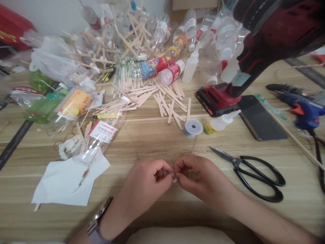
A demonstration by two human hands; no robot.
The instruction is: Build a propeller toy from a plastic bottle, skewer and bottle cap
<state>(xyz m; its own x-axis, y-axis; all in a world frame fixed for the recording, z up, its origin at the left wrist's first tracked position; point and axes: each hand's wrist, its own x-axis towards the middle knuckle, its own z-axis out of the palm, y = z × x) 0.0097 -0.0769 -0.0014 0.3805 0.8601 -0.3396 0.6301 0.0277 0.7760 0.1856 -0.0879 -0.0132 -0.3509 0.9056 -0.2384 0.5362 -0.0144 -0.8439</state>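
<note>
My left hand [149,181] and my right hand [200,179] meet fingertip to fingertip near the table's front edge, both closed in a pinch. Between them a thin thread [168,172] shows, its ends mostly hidden by the fingers. A small pale bit peeks out just under the fingertips, too small to name. From behind my right hand a grey strand runs up to a thread spool [193,128], which lies flat on the table. Black-handled scissors [237,162] rest to the right of my right hand, blades partly apart.
Glue bottle [215,124], phone [262,118], red drill [218,98] and blue glue gun [308,110] stand or lie at right. Wooden sticks [142,96] and plastic bottles crowd the back. At left, a water bottle [103,135] lies partly over white paper [68,183].
</note>
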